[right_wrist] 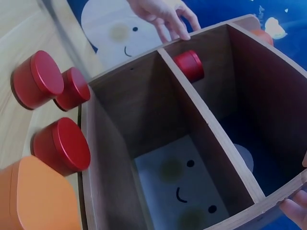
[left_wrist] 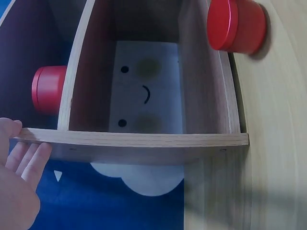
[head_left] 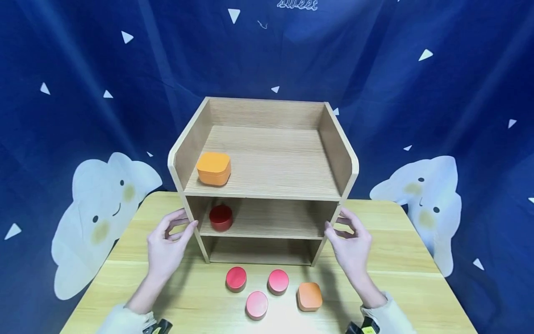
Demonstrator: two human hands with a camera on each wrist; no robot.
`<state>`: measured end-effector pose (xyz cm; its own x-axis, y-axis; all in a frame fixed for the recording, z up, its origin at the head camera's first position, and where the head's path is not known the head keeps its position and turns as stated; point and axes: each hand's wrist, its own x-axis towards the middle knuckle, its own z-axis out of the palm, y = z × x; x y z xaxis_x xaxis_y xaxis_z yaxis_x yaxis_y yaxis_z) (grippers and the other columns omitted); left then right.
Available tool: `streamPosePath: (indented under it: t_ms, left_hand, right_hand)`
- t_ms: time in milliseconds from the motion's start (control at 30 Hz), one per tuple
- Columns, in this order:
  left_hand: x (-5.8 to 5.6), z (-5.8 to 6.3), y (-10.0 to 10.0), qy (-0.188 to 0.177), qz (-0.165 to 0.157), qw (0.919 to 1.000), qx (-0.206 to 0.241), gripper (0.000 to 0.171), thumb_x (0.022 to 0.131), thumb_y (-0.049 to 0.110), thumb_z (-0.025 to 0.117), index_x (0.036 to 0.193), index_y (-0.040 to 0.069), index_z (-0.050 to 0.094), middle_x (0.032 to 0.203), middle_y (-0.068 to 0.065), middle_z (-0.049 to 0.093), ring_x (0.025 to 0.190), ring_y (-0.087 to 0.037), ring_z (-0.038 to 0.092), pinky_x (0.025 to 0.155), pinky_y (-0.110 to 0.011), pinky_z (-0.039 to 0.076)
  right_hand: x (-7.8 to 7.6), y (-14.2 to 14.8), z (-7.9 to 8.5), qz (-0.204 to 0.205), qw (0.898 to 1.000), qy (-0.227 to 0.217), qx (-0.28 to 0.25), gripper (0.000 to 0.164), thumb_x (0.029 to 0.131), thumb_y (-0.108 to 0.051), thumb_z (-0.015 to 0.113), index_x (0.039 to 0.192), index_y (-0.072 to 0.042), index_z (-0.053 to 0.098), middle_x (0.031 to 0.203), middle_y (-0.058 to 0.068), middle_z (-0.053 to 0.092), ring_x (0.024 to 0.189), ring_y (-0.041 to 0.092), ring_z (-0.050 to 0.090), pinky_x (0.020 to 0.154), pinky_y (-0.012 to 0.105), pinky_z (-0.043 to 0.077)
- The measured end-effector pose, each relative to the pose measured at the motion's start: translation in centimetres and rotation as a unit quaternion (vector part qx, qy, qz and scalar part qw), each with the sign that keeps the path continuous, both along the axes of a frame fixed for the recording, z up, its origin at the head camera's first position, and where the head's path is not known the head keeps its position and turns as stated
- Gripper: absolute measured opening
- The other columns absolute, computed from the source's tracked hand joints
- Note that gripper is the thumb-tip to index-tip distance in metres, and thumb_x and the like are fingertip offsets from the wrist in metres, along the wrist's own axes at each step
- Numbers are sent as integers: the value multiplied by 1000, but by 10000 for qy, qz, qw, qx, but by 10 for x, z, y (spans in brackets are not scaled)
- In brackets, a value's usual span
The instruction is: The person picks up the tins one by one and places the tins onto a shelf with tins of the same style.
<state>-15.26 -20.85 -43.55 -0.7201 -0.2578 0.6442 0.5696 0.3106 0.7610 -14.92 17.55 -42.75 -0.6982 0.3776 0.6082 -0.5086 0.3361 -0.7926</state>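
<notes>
A wooden shelf unit (head_left: 267,194) stands on the table between my hands. My left hand (head_left: 168,241) pinches the front edge of its left side panel, thumb in front and fingers on the outer side. Opposite it, my right hand (head_left: 352,241) pinches the right side panel at about the same height. In the left front corner of the top board sits a yellow-orange square tin (head_left: 214,169). A dark red round tin (head_left: 221,218) stands at the left of the middle level; the right wrist view shows this red tin (right_wrist: 190,65) too.
Before the shelf, three round red or pink tins (head_left: 236,279) and an orange square tin (head_left: 309,297) stand on the light wooden table (head_left: 400,269). A dark blue curtain (head_left: 267,51) with cloud and triangle prints hangs behind.
</notes>
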Motion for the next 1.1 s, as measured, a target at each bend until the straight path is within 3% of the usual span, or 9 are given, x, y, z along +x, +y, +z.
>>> streamPosePath:
  t_ms: [233,500,767,867,1100]
  left_hand:
    - [-1,2,10,-334,-117,9994,46,36,81,-20,77,115,-10,72,100,23,74,90,9,72,71,-12,64]
    - [-2,3,18,-479,-279,9984,70,36,82,-18,78,116,-9,72,100,19,75,89,8,72,71,-14,65]
    - [-4,2,26,-484,-363,9982,-6,35,84,-10,81,118,-6,73,101,23,74,90,2,74,71,-16,65]
    - [-5,1,30,-434,-376,9983,-38,36,84,-11,81,118,-5,73,102,16,76,90,2,74,70,-17,66]
    - [-8,-1,38,-306,-391,9987,-132,33,87,-3,82,119,-2,74,101,-13,79,90,-7,76,70,-19,66]
  right_hand:
    - [2,11,1,-74,10000,-24,-12,38,77,14,74,114,7,75,101,-17,76,84,-6,70,66,6,61]
    - [2,21,1,-237,9997,-108,-5,39,77,15,74,114,6,76,100,-24,73,84,-10,69,66,5,60]
    - [1,29,0,-364,9993,-101,-57,38,78,16,74,115,7,75,100,-25,74,84,-10,69,66,4,58]
    - [2,33,0,-366,9992,-118,-113,39,79,16,73,116,7,75,99,-24,74,83,-10,69,65,5,59]
    - [-1,41,-1,-442,9989,-114,-137,40,78,17,74,117,9,74,96,-25,71,82,-10,70,64,4,59]
